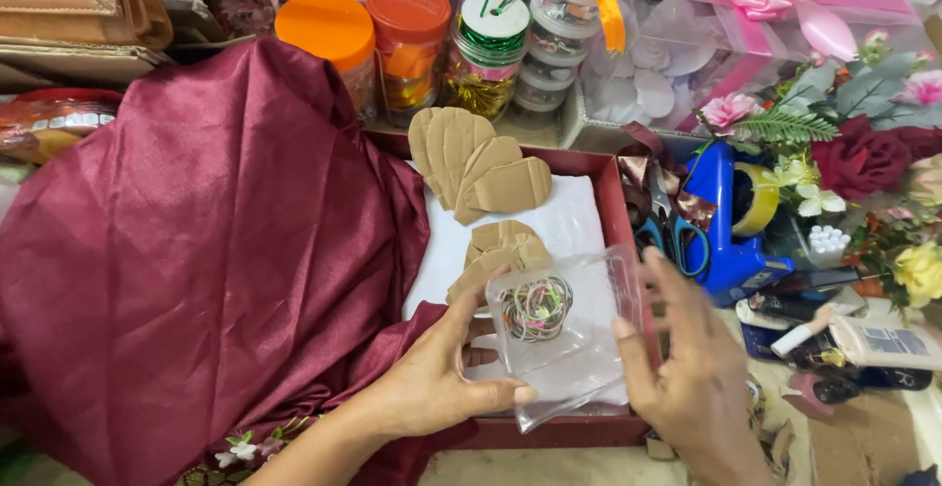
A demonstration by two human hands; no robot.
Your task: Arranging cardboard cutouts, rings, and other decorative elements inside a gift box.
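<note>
Bright, even light is falling from above, casting only soft shadows; glare is showing on the maroon satin cloth (196,251), and the right hand (687,368) is blurring slightly

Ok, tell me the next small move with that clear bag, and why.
Probably pull the bag's top edge open. Both hands, left hand and right hand, hold the clear plastic bag by its sides above the red box, and the coil of coloured bands sits inside it.
</note>
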